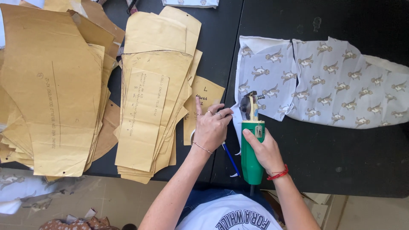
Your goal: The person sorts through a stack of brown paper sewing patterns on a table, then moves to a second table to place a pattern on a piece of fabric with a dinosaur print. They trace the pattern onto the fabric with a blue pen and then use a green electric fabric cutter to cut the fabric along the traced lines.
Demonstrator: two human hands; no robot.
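My right hand (266, 150) grips the green body of a small electric rotary cutter (251, 140), whose round blade sits at the left edge of a pale printed fabric (328, 85) covered in small animal figures. My left hand (210, 126) rests just left of the blade, with its index finger stretched out onto a small brown paper pattern piece (203, 94) and its other fingers pinching the fabric's edge. Rings and a thin bracelet are on that hand. A red cord bracelet is on my right wrist.
Stacks of brown paper pattern pieces (153, 85) and a larger pile (51, 89) cover the left of the black table (341, 162). A blue pen (231, 159) lies near the table's front edge. Fabric scraps (25, 187) lie on the floor at lower left.
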